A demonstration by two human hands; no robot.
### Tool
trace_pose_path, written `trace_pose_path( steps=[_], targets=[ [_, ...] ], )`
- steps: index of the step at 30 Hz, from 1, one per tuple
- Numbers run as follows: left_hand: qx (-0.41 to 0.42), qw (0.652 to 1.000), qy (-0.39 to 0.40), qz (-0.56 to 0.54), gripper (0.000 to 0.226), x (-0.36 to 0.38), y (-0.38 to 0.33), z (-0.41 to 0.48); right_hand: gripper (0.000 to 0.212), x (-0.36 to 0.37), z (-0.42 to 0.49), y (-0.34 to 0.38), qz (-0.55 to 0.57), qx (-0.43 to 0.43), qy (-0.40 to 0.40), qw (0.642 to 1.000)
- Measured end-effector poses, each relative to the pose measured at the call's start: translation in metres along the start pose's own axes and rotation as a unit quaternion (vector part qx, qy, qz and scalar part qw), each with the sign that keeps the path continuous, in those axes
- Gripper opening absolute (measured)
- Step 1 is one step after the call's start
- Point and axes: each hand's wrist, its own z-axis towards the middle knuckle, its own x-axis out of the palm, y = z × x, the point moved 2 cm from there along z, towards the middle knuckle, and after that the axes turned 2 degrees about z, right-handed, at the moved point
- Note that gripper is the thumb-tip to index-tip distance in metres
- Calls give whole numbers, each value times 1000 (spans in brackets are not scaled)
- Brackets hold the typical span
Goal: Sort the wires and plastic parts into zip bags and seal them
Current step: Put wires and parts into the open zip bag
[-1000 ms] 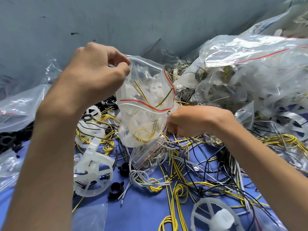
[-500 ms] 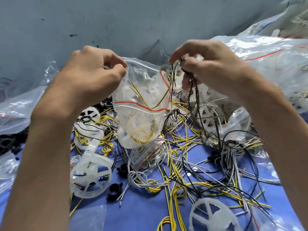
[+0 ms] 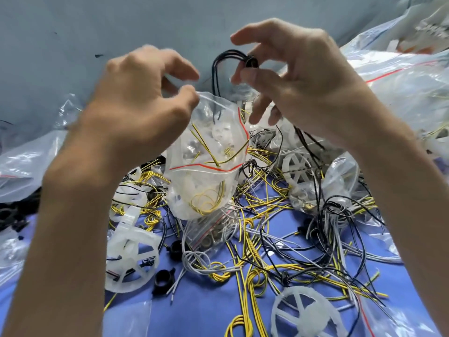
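The task is judged to be partly done. A zip bag [image 3: 206, 171] is held up over the middle of the counter [image 3: 211, 310], its rim pinched by the left hand [image 3: 136, 110] so that the mouth is held open. White plastic parts and yellow wires are seen inside it. A black wire bundle [image 3: 226, 57] is pinched between thumb and forefinger of the right hand [image 3: 298, 81], the other fingers being spread. Its loop is arched above the mouth, with strands running down into the bag, so this piece is taken to be half in. The red-lined zip is not pressed together, so sealing is left to do. Much is unsorted: loose yellow wires [image 3: 252, 271], black rings [image 3: 165, 279] and white plastic wheels [image 3: 131, 259] are strewn toward the counter's near edge. A small flat bag [image 3: 213, 234] is laid just below the held one. Filled bags [image 3: 401, 88] are heaped toward the far right corner, with more along the left edge, but whether any is sealed cannot be told. The left fingertips are blurred, so the exact grip is hard to make out. The lower ends of the black strands are lost among the contents, and the counter's own edges are cut off.
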Motion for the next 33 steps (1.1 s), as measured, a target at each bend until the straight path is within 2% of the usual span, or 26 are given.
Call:
trace_pose_path(
  steps=[3,5,7,9,16,20,25,29,33],
  targets=[
    [44,998,-48,-9,49,-2,-12,-3,24,3,0,3,-61,-24,14,998],
    [95,994,-51,10,58,-3,-20,-6,23,7,-1,7,-84,-53,32,994],
    [145,989,-13,14,53,-1,-23,-6,25,10,-4,12,-89,-93,33,991],
    [160,987,22,-19,42,3,-24,-6,23,9,-4,14,-86,-112,23,990],
    [124,989,17,-84,27,6,-13,-5,28,2,-1,6,-21,-59,2,998],
    [109,989,-25,-100,21,6,-9,-4,12,0,1,-1,-45,-16,23,999],
    [106,990,-45,-86,19,5,-6,-2,14,-3,1,-2,-75,-18,10,997],
    [103,990,-49,-87,27,6,-3,-2,16,-3,0,3,-57,-48,-9,997],
    [89,992,-77,-44,25,7,1,-1,15,2,-2,8,-47,-71,-12,996]
  ],
)
